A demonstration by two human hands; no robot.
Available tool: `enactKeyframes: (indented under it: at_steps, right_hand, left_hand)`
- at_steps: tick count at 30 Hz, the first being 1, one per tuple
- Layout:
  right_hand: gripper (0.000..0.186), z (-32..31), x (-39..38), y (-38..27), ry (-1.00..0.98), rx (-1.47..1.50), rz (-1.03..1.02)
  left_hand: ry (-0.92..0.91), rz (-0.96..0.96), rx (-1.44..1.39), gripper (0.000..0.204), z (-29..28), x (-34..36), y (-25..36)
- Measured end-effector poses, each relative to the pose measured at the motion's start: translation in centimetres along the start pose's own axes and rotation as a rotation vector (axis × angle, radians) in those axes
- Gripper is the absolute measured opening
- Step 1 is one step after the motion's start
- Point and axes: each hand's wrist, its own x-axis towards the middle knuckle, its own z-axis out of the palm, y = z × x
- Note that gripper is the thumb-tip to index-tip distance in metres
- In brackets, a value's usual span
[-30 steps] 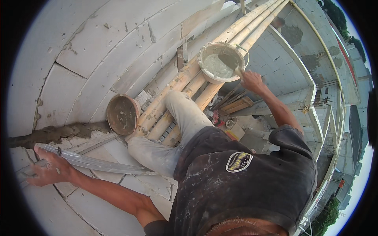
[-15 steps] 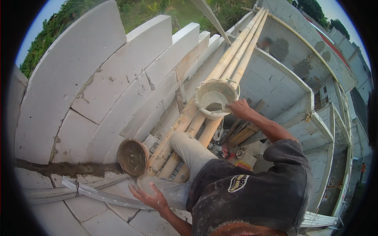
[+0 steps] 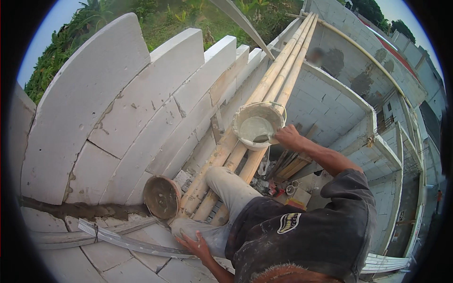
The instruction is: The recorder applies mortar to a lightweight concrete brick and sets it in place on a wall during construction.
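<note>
My right hand [image 3: 288,137] is closed at the near right rim of a pale, mortar-crusted bucket [image 3: 239,116]. It grips a trowel [image 3: 260,138] whose dark blade dips into the wet grey mix [image 3: 255,126] inside; the handle is mostly hidden by the fingers. The bucket stands on bamboo poles [image 3: 283,67]. Beside my bent knee, my left hand [image 3: 197,246] has its fingers apart and holds nothing. It is nearest to my trouser leg and a long metal bar [image 3: 137,241]. A second bucket [image 3: 161,198], reddish-rimmed and smeared with dried mortar, sits left of my knee.
A wall of large white blocks [image 3: 122,94] rises on the left, with a band of wet mortar [image 3: 80,208] at its foot. Right of the bamboo the space drops to a lower level holding planks [image 3: 295,166] and clutter. A slanting beam [image 3: 245,26] crosses overhead.
The trowel blade has shifted toward the bucket's near side, and my right hand has lowered slightly. My left hand has moved down and right, closer to my leg.
</note>
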Motion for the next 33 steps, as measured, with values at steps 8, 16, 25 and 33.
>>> enactKeyframes:
  at_steps: [8,16,25,33]
  right_hand:
    - [0.023,2.0,3.8,-1.5,0.141,0.046,-0.069]
    - [0.043,3.2,-0.8,1.8,0.194,0.303,0.115]
    - [0.037,-6.1,3.0,-19.0,0.137,2.071,-0.324]
    - [0.044,-19.9,13.7,-36.1,0.603,1.165,-0.655]
  left_hand:
    - [0.387,0.186,-0.145,0.05,-6.6,1.5,2.6]
    - [1.066,0.61,-0.034,0.046,-19.3,4.7,7.2]
    - [0.905,0.469,0.165,0.032,-16.8,9.2,6.0]
    - [0.846,0.378,0.317,0.034,-15.1,11.0,2.2]
